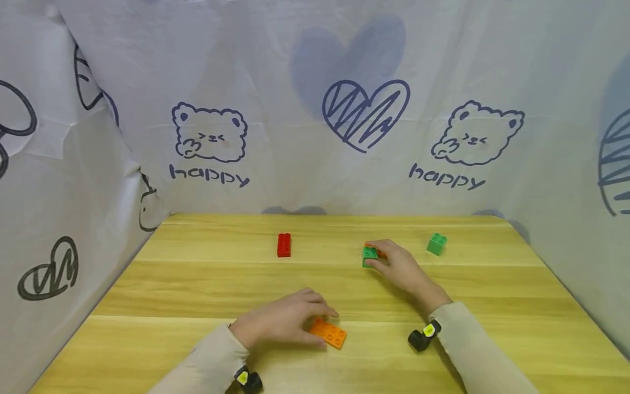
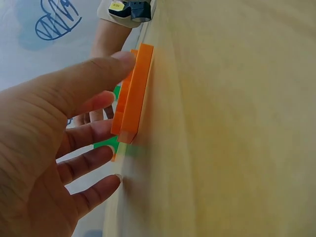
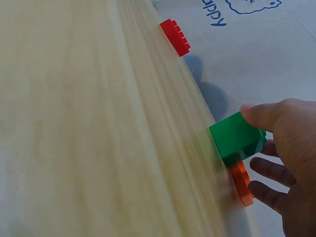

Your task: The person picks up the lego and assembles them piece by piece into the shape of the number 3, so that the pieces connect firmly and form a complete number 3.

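Note:
In the head view an orange brick (image 1: 328, 332), flat and studded, lies low at the front middle of the table. My left hand (image 1: 285, 320) has its thumb along the brick's near side and its fingers around the far side. In the left wrist view the thumb overlaps one end of the orange brick (image 2: 136, 94). Farther back, my right hand (image 1: 401, 268) holds a green block (image 1: 369, 256) between thumb and fingers. A second orange brick (image 3: 241, 182) sits right beside that green block, partly covered by the right fingers in the head view.
A red brick (image 1: 284, 245) stands toward the back, left of the right hand. Another green block (image 1: 436, 244) is at the back right. The wooden table (image 1: 206, 273) ends at a white printed cloth (image 1: 285, 164) behind and at both sides.

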A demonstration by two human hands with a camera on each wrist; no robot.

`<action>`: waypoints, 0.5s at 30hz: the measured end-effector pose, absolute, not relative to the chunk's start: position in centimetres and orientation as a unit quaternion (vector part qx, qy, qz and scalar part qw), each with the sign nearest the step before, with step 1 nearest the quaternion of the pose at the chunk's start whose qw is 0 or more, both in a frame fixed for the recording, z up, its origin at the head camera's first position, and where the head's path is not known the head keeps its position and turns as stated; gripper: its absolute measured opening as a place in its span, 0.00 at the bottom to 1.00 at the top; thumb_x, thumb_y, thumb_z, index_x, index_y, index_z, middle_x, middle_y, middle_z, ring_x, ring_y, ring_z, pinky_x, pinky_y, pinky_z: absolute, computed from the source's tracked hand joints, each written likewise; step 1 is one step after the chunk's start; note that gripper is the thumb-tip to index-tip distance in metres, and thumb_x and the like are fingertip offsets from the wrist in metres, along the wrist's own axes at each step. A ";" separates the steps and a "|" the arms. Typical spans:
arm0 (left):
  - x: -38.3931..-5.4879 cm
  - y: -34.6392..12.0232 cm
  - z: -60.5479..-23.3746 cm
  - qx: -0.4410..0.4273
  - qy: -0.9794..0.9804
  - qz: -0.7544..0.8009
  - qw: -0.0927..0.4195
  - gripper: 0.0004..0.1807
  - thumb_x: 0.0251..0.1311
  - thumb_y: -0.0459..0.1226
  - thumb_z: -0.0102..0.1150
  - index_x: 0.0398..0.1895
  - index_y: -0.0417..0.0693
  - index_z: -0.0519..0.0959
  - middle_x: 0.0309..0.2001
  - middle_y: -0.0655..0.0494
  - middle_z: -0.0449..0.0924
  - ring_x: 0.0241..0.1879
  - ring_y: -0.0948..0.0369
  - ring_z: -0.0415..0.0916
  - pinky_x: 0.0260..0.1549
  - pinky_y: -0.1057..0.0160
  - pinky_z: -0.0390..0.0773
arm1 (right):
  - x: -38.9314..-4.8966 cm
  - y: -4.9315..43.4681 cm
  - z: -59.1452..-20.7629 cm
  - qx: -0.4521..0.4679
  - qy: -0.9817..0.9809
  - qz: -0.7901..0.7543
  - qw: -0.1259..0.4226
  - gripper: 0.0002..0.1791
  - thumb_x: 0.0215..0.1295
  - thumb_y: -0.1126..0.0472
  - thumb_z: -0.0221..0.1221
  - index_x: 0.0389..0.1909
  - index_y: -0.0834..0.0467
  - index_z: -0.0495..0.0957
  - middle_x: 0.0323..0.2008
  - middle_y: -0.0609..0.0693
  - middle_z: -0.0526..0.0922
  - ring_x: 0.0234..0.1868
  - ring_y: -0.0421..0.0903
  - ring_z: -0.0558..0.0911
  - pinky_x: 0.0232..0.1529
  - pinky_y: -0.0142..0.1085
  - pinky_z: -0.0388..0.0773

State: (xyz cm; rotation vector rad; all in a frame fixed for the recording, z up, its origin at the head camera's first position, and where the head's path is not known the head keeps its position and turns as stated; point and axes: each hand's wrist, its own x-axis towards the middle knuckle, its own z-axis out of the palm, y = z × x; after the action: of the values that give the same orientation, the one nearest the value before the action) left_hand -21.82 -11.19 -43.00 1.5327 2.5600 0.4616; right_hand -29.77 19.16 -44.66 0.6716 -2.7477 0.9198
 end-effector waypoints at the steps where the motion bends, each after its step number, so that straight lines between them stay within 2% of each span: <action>1: -21.9 -11.2 -43.1 0.506 0.847 0.153 0.062 0.28 0.62 0.57 0.61 0.62 0.57 0.76 0.53 0.66 0.74 0.53 0.65 0.67 0.54 0.66 0.70 | -29.8 19.1 -44.7 0.225 -0.921 0.305 0.085 0.28 0.67 0.52 0.62 0.65 0.58 0.73 0.58 0.55 0.77 0.55 0.54 0.77 0.57 0.50 0.73; 6: -22.0 -11.2 -43.4 0.510 0.846 0.148 0.058 0.22 0.62 0.51 0.63 0.58 0.59 0.78 0.51 0.67 0.75 0.52 0.66 0.68 0.54 0.67 0.70 | -30.0 18.9 -44.9 0.216 -0.926 0.295 0.094 0.27 0.67 0.53 0.62 0.65 0.59 0.73 0.56 0.57 0.77 0.54 0.54 0.78 0.56 0.50 0.74; 15: -21.6 -10.8 -43.6 0.511 0.846 0.144 0.048 0.19 0.63 0.49 0.64 0.56 0.57 0.80 0.49 0.67 0.76 0.48 0.68 0.69 0.51 0.71 0.70 | -29.8 18.8 -45.0 0.214 -0.930 0.277 0.115 0.25 0.67 0.55 0.63 0.62 0.60 0.75 0.49 0.55 0.79 0.47 0.52 0.79 0.50 0.50 0.76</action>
State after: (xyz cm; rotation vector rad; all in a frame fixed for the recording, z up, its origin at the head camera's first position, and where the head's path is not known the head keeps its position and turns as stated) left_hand -21.64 -10.84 -43.58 1.5563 2.5798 0.4390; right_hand -29.84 18.77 -44.96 0.6278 -2.7249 0.8124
